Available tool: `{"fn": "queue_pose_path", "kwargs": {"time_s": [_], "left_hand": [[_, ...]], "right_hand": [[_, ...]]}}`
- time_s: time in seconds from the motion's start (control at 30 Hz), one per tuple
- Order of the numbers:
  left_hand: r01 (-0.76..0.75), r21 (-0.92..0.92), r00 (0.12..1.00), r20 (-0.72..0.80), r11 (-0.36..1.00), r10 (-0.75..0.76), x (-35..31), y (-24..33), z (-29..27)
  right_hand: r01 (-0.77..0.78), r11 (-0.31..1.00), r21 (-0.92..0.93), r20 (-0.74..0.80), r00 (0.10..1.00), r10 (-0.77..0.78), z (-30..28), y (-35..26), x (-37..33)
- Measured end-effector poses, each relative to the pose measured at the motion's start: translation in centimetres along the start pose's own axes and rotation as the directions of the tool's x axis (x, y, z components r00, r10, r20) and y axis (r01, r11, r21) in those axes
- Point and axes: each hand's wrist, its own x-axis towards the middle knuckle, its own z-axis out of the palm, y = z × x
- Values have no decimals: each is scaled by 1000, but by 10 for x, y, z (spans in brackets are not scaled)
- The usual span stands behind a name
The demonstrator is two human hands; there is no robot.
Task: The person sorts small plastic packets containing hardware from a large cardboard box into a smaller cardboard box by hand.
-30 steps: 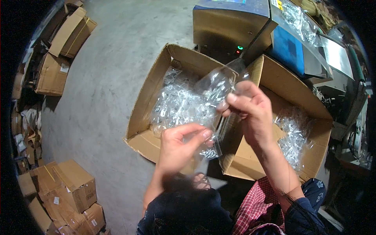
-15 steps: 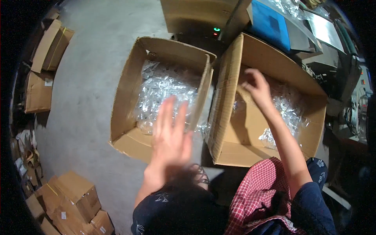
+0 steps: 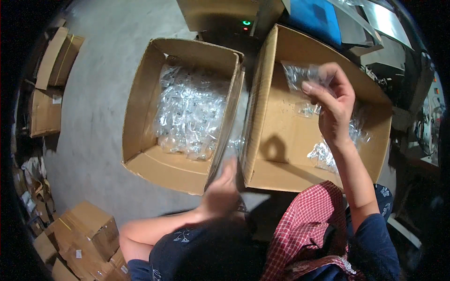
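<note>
My right hand (image 3: 335, 105) is raised over the right cardboard box (image 3: 272, 117), pinching a small clear plastic bag (image 3: 300, 75) by its top. A few more clear bags (image 3: 328, 152) lie in that box's far corner. The left cardboard box (image 3: 136, 103) is filled with many clear packed bags (image 3: 187, 112). My left hand (image 3: 220, 192) is blurred, low at the gap between the two boxes. It is at the lower end of a long clear plastic piece (image 3: 232, 145) leaning on the left box's wall. Whether it grips the piece is unclear.
A machine with a green light (image 3: 246, 22) and a blue panel (image 3: 314, 16) stand behind the boxes. Flattened cartons (image 3: 56, 61) lie at the far left on the concrete floor (image 3: 98, 140). Stacked small cartons (image 3: 84, 234) sit at the lower left.
My right hand has lifted a small clear bag out of the right box. My left hand has dropped from an open raised pose to the gap between the boxes.
</note>
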Motion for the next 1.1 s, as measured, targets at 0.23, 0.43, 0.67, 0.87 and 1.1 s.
{"fn": "queue_pose_path", "kwargs": {"time_s": [0.23,0.43,0.67,0.87,1.1], "left_hand": [[161,-309,971,218,937,-95,20,29,39],[263,-894,926,128,362,-356,51,57,85],[227,-691,970,94,687,-225,16,62,105],[199,-772,980,146,603,-136,-5,48,87],[599,-796,767,538,90,-350,-39,18,39]], "right_hand": [[230,971,-56,320,926,-201,-4,3,32],[47,161,-986,86,966,244,-138,187,3],[-305,675,-672,40,895,445,-125,185,-37],[-436,857,274,292,887,357,-47,49,-3],[-255,967,9,518,828,213,-13,3,11]]}}
